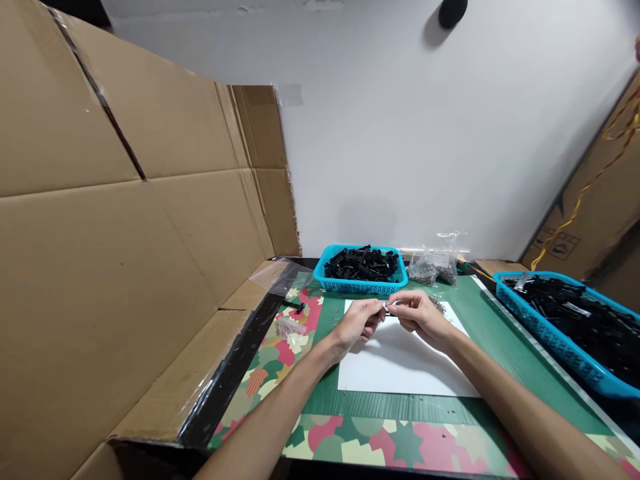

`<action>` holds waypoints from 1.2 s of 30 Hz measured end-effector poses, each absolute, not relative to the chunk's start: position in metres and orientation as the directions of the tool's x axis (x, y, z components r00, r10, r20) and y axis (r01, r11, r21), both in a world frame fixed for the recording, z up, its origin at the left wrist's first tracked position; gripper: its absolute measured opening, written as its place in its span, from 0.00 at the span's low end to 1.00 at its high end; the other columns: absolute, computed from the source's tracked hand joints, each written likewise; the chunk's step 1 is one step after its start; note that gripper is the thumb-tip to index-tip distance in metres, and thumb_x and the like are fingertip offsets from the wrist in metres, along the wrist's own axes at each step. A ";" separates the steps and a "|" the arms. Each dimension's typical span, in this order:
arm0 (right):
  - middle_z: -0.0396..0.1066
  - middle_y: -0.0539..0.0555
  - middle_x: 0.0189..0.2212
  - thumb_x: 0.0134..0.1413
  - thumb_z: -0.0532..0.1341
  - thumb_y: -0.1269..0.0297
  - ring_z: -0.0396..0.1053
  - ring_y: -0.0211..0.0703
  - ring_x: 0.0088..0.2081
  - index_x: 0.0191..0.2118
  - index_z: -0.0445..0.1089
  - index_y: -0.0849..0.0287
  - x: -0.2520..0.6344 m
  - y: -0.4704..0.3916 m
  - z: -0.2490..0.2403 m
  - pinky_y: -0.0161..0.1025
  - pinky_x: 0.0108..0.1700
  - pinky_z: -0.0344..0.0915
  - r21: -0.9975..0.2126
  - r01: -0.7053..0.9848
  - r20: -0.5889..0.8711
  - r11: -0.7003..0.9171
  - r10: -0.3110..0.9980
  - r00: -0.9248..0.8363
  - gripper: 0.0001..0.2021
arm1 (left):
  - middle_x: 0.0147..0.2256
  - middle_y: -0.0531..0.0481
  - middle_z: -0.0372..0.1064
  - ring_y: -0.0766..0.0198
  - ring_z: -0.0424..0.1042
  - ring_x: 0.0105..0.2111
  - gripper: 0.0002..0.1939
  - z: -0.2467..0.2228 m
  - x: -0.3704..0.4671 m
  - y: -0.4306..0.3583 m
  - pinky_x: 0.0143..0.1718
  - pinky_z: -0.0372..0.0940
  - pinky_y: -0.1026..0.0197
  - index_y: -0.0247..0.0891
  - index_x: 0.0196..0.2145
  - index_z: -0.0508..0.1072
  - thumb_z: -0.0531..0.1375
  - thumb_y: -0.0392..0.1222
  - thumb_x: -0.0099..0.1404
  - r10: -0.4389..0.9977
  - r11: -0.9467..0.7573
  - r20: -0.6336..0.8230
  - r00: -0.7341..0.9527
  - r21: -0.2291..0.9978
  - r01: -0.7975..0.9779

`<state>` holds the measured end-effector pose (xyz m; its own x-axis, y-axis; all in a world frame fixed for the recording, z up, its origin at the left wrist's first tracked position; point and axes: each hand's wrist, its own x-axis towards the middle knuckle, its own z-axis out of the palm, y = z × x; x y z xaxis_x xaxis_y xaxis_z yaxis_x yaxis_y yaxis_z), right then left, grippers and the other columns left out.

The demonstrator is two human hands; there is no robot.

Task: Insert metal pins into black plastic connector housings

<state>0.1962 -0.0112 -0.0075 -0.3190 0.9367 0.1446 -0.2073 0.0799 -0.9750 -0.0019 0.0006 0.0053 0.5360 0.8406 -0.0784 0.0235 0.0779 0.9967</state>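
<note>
Above a white sheet (pixel 400 367), my two hands meet near the middle of the table. My left hand (pixel 359 321) is closed on a small black part (pixel 391 315), mostly hidden by the fingers. Thumb and forefinger of my right hand (pixel 419 313) are pinched at the part's other end; whether they hold something tiny of their own is too small to make out. Just behind the right hand lies a heap of small metal pieces (pixel 437 305), partly covered by the hand.
A blue basket (pixel 360 287) of black parts stands behind the sheet, another blue basket (pixel 560 347) at right. Plastic bags (pixel 435 268) sit by the wall. At left are a black part (pixel 295 306), a small clear bag (pixel 290 327) and a cardboard wall (pixel 150 267).
</note>
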 end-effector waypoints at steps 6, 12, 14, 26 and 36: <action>0.59 0.44 0.19 0.50 0.76 0.52 0.41 0.27 0.20 0.33 0.81 0.63 0.192 -0.018 -0.005 0.36 0.23 0.38 -0.981 -0.195 0.082 0.007 0.922 -0.379 0.17 | 0.23 0.61 0.46 0.73 0.39 0.20 0.24 0.007 -0.005 0.001 0.21 0.33 0.64 0.39 0.29 0.65 0.64 0.62 0.62 0.786 0.194 -0.153 0.599 0.981 -0.003; 0.58 0.44 0.21 0.52 0.76 0.52 0.40 0.27 0.21 0.35 0.81 0.63 0.196 -0.018 -0.004 0.35 0.22 0.37 -0.983 -0.182 0.072 0.000 0.919 -0.389 0.17 | 0.25 0.63 0.40 0.73 0.37 0.21 0.23 0.014 -0.010 -0.002 0.22 0.32 0.65 0.40 0.34 0.62 0.66 0.59 0.64 0.702 0.290 -0.199 0.684 0.957 -0.019; 0.57 0.45 0.21 0.54 0.75 0.52 0.42 0.29 0.22 0.35 0.82 0.63 0.200 -0.017 -0.005 0.36 0.23 0.38 -0.986 -0.159 0.116 0.057 0.913 -0.392 0.16 | 0.26 0.62 0.41 0.73 0.38 0.21 0.23 0.015 -0.010 -0.002 0.22 0.33 0.65 0.40 0.36 0.63 0.66 0.59 0.65 0.690 0.292 -0.193 0.697 0.956 -0.024; 0.58 0.45 0.19 0.53 0.74 0.52 0.46 0.32 0.22 0.35 0.84 0.62 0.210 -0.012 -0.003 0.36 0.23 0.42 -0.975 -0.006 0.214 0.223 0.924 -0.316 0.16 | 0.26 0.61 0.49 0.74 0.43 0.20 0.22 0.019 -0.009 -0.003 0.21 0.35 0.66 0.38 0.35 0.66 0.67 0.59 0.67 0.694 0.226 -0.164 0.701 0.974 0.005; 0.57 0.45 0.16 0.54 0.72 0.44 0.50 0.33 0.19 0.38 0.84 0.62 0.205 -0.010 -0.008 0.36 0.22 0.46 -0.966 0.112 0.213 0.232 0.964 -0.158 0.22 | 0.21 0.64 0.46 0.72 0.40 0.18 0.21 0.001 -0.007 0.011 0.19 0.36 0.66 0.41 0.37 0.65 0.62 0.62 0.68 0.873 -0.030 0.011 0.487 0.999 0.030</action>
